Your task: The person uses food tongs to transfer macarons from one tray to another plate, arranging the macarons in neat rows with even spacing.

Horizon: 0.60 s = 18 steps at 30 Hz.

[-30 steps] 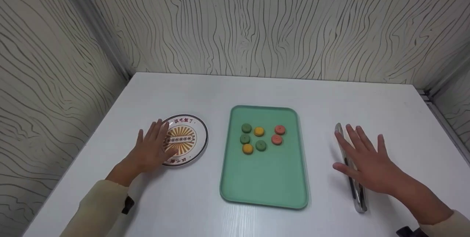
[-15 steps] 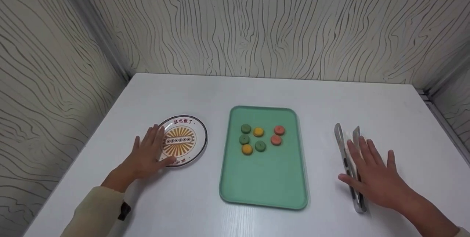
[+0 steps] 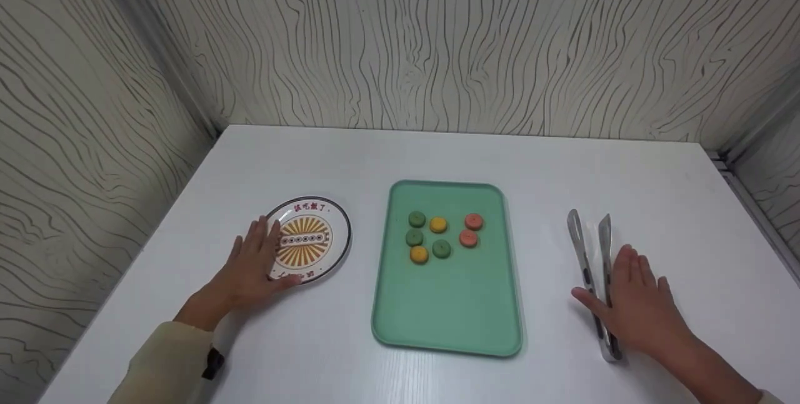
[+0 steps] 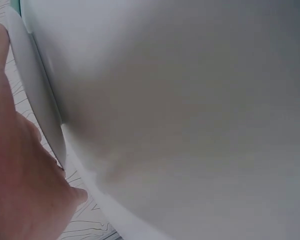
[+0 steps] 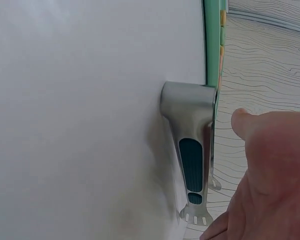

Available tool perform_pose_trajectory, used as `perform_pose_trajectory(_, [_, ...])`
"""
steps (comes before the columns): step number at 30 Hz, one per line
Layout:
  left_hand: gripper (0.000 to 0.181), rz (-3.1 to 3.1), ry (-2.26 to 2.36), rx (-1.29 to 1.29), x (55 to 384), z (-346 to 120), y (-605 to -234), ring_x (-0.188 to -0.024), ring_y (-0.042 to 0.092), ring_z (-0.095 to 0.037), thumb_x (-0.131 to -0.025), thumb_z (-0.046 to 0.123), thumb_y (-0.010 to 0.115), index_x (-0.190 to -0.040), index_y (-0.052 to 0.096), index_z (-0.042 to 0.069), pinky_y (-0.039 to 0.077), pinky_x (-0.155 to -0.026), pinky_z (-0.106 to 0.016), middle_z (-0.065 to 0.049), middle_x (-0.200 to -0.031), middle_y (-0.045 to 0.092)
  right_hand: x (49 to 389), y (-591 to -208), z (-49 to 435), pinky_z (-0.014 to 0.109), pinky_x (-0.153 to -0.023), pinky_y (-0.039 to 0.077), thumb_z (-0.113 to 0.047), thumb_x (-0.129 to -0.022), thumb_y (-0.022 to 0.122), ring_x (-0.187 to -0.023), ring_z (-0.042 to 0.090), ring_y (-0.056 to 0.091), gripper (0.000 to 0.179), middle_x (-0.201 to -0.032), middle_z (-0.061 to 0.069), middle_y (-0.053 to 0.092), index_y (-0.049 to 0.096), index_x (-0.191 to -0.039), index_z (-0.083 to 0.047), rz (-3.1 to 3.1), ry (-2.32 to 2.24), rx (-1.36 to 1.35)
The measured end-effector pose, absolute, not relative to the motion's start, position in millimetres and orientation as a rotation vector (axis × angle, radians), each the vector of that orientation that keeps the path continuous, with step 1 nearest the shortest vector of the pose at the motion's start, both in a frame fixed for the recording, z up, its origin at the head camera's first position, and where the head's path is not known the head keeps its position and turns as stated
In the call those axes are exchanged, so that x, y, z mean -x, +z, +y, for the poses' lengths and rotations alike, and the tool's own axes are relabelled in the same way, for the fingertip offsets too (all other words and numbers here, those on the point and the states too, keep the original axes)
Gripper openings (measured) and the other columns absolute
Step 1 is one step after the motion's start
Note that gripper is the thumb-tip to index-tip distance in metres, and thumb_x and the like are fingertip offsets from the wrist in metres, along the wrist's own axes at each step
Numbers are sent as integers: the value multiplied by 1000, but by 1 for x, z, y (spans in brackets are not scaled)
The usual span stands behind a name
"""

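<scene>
A round white plate [image 3: 335, 238] with a dark rim, a yellow sunburst and red lettering lies on the left of the table. My left hand [image 3: 247, 266] is at its left side, fingers straight along the rim, thumb over the near edge. In the left wrist view the plate [image 4: 37, 92] shows edge-on beside the fingers. Metal tongs [image 3: 577, 235] with dark grip inserts lie spread on the right. My right hand [image 3: 644, 310] has straight fingers along their right arm, its thumb reaching across toward the left. In the right wrist view the tongs [image 5: 187, 102] show their hinge end.
Between the hands lies a green rectangular tray [image 3: 447, 310]. On it sit small round macaron-like pieces: green ones [image 3: 441, 249], yellow ones [image 3: 438, 224] and pink ones [image 3: 473, 221]. A patterned wall [image 3: 412, 41] rises behind the white table [image 3: 300, 160].
My right hand has come down and back from over the tongs to their right side, uncovering both arms. My left hand has drawn slightly left, from over the plate to its rim.
</scene>
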State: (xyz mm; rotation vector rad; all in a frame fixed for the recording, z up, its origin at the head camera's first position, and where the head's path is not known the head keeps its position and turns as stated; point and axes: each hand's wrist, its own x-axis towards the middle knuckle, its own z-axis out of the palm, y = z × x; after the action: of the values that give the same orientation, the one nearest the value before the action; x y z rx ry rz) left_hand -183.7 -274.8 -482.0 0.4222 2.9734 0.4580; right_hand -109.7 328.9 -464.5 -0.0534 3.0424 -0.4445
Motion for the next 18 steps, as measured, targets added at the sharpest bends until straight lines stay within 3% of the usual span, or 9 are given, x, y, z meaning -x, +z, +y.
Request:
perform_pose_trajectory(14, [119,2940,486,-383,184,-276,-481,-153,-3,-47,-86,73,61,-161,8,-4,22,-118,-65,-30,-166,-1,109,-476,327,77,-105,25,-59,-96,62,-133,71,21,115,-144,57,18,12,-141,34,3036,-443,58])
perform_pose_trajectory(18, [121,2933,492,-387,185,-277,-480,-154,-2,-47,-85,74,62,-161,9,-4,22,-118,-64,-30,-166,0,110,-477,328,74,-97,40,-45,-96,69,-126,67,39,99,-135,55,35,23,-139,32,3066,-431,84])
